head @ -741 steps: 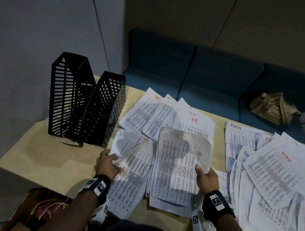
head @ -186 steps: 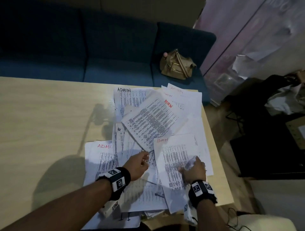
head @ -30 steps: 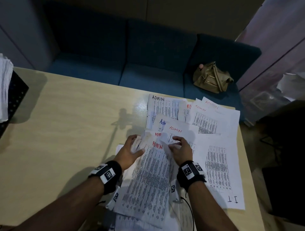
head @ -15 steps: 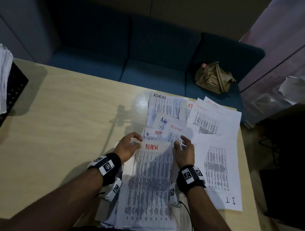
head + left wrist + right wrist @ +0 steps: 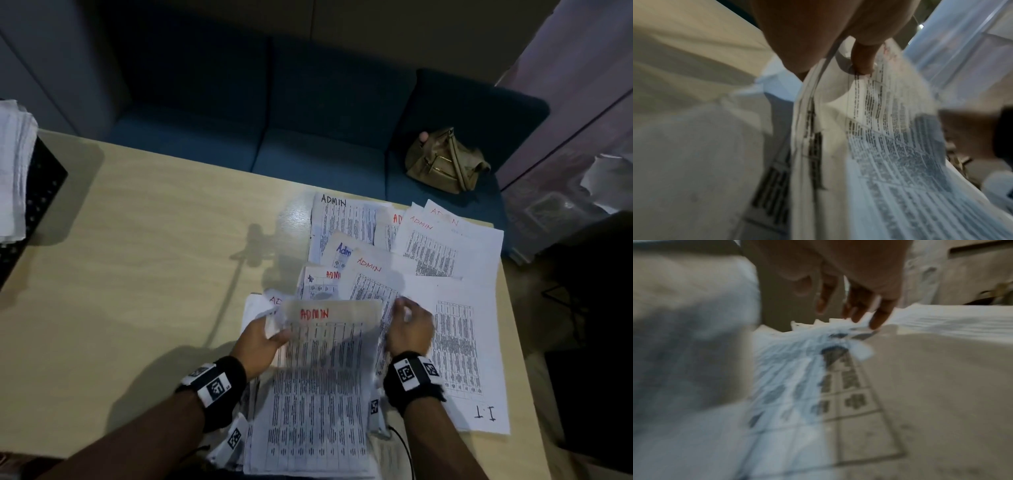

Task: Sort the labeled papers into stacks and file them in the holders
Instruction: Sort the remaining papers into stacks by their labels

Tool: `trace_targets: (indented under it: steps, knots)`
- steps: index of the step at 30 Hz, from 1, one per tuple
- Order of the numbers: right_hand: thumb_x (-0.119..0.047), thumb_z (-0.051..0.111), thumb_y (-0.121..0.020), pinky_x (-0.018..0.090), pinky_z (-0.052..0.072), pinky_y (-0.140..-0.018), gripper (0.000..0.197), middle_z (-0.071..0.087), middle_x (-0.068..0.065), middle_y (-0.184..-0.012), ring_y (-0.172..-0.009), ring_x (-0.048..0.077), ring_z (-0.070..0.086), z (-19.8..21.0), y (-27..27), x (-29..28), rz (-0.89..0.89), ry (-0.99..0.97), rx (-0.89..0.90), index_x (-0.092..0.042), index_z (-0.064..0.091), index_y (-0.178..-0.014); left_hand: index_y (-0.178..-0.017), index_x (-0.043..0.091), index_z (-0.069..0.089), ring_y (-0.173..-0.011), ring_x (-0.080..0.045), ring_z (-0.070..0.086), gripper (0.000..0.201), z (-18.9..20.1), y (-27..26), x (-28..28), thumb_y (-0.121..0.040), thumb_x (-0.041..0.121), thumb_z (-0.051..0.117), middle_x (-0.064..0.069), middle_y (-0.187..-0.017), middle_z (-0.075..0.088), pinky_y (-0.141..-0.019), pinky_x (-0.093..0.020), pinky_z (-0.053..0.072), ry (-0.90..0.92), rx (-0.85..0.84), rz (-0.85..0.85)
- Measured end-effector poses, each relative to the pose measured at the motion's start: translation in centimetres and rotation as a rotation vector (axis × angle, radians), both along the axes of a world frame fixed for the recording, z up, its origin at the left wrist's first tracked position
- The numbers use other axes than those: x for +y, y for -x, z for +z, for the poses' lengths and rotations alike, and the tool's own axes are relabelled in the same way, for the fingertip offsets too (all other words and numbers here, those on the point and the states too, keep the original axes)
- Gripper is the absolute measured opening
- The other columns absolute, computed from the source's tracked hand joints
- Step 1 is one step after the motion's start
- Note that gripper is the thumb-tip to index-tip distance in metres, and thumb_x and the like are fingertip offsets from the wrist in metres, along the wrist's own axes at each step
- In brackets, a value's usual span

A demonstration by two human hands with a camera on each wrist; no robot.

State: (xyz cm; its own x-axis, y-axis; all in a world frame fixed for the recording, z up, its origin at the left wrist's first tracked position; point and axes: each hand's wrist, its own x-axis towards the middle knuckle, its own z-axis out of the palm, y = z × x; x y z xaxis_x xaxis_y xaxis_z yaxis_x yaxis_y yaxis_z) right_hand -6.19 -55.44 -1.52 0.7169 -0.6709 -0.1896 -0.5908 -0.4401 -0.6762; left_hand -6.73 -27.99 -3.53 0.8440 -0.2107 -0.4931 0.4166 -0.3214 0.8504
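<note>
- Left hand (image 5: 262, 337) grips the left edge of the gathered ADMIN stack (image 5: 318, 394); thumb on top, fingers under, sheets clamped between them (left wrist view confirms).
- Stack sits at the near edge of the table (image 5: 137, 257), top sheet labelled "ADMIN" in red, far end lifted and blurred.
- Right hand (image 5: 409, 329) is at the stack's right edge, fingers spread and pointing down, tips touching loose sheets; nothing clamped.
- More ADMIN-labelled sheets (image 5: 394, 240) lie fanned out further away, overlapping each other.
- One sheet marked "I.T" (image 5: 462, 359) lies right of the stack, just beside the right hand.
- Black mesh holder (image 5: 34, 202) at far left edge of the table, a wad of papers (image 5: 13, 171) already in it; well apart from the stack.
- Tan bag (image 5: 445, 161) on the blue sofa (image 5: 308, 137) past the table.
</note>
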Motion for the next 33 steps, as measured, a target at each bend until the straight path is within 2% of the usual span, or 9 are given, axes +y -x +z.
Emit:
trace_targets:
  steps: [3, 7, 11, 17, 20, 23, 26, 30, 33]
  knots:
    - [-0.040, 0.071, -0.081, 0.049, 0.043, -0.101, 0.072, 0.046, 0.023, -0.136, -0.124, 0.039, 0.045, -0.6, 1.2, -1.9, -0.147, 0.050, 0.290, -0.008, 0.040, -0.137, -0.124, 0.009, 0.058, -0.111, -0.028, 0.061, 0.036, 0.0, -0.7, 1.7, -0.090, 0.021, 0.063, -0.009, -0.120, 0.066, -0.097, -0.042, 0.047, -0.072, -0.033, 0.194]
    - [-0.008, 0.072, -0.081, 0.040, 0.042, -0.101, 0.079, 0.047, 0.021, -0.139, -0.125, 0.037, 0.048, -0.3, 1.7, -3.0, -0.092, -0.093, 0.285, -0.009, 0.026, -0.146, -0.107, 0.015, 0.061, -0.092, -0.029, 0.062, 0.015, 0.7, -1.6, 4.3, -0.092, 0.014, 0.057, -0.010, -0.103, 0.067, -0.078, -0.034, 0.047, -0.125, -0.078, 0.410]
    - [-0.001, 0.058, -0.087, 0.024, 0.042, -0.082, 0.041, 0.064, 0.013, -0.098, -0.094, 0.027, 0.062, 1.0, 1.9, -4.4, -0.163, -0.019, 0.098, -0.008, 0.054, -0.128, -0.120, 0.019, 0.057, -0.092, -0.024, 0.060, 0.025, 1.5, -1.6, 5.4, -0.095, 0.018, 0.053, -0.005, -0.105, 0.065, -0.077, -0.032, 0.045, -0.168, -0.047, 0.353]
    - [-0.009, 0.052, -0.093, 0.039, 0.046, -0.095, 0.025, 0.065, 0.024, -0.112, -0.106, 0.037, 0.060, 3.1, 2.8, -8.8, -0.359, -0.006, -0.159, -0.005, 0.066, -0.113, -0.136, 0.020, 0.047, -0.103, -0.019, 0.060, 0.053, 1.5, -0.3, 6.2, -0.088, 0.026, 0.067, 0.005, -0.126, 0.057, -0.087, -0.034, 0.050, -0.154, 0.057, 0.230]
    - [-0.008, 0.053, -0.093, 0.034, 0.043, -0.096, 0.025, 0.065, 0.022, -0.115, -0.109, 0.035, 0.060, 3.6, 3.9, -10.0, -0.306, -0.040, -0.071, -0.003, 0.066, -0.113, -0.131, 0.018, 0.052, -0.085, -0.015, 0.065, 0.043, 1.5, 0.0, 6.2, -0.090, 0.018, 0.064, -0.002, -0.107, 0.069, -0.065, -0.024, 0.048, -0.157, 0.046, 0.237]
    - [-0.005, 0.052, -0.094, 0.023, 0.037, -0.083, 0.025, 0.065, 0.014, -0.112, -0.108, 0.033, 0.059, 3.6, 5.0, -8.1, -0.199, -0.080, 0.091, -0.004, 0.065, -0.115, -0.135, 0.023, 0.048, -0.084, -0.021, 0.066, 0.046, 1.2, 0.0, 6.2, -0.091, 0.018, 0.062, -0.002, -0.099, 0.069, -0.067, -0.029, 0.051, -0.133, 0.049, 0.276]
    - [-0.005, 0.051, -0.094, 0.021, 0.038, -0.073, 0.025, 0.063, 0.007, -0.107, -0.107, 0.031, 0.059, 2.4, 5.8, -4.1, -0.136, -0.096, 0.189, -0.005, 0.063, -0.116, -0.131, 0.021, 0.051, -0.062, -0.018, 0.054, 0.038, 0.6, 0.2, 5.9, -0.093, 0.022, 0.059, -0.005, -0.080, 0.064, -0.054, -0.027, 0.047, -0.183, 0.078, 0.260]
    - [-0.026, 0.072, -0.083, 0.034, 0.044, -0.097, 0.059, 0.053, 0.017, -0.132, -0.119, 0.032, 0.054, 0.0, 5.8, -0.3, -0.021, -0.129, 0.321, -0.002, 0.048, -0.130, -0.136, 0.023, 0.047, -0.053, -0.014, 0.041, 0.043, 0.0, 0.2, 5.7, -0.094, 0.021, 0.057, -0.004, -0.071, 0.056, -0.044, -0.022, 0.038, -0.228, 0.061, 0.245]
    - [-0.012, 0.073, -0.081, 0.035, 0.048, -0.093, 0.061, 0.056, 0.018, -0.131, -0.112, 0.031, 0.059, 0.0, 5.4, 1.3, -0.030, -0.159, 0.305, -0.005, 0.043, -0.133, -0.136, 0.025, 0.047, -0.054, -0.014, 0.044, 0.043, 0.1, 0.1, 5.8, -0.094, 0.021, 0.057, -0.005, -0.072, 0.058, -0.045, -0.023, 0.040, -0.248, 0.062, 0.232]
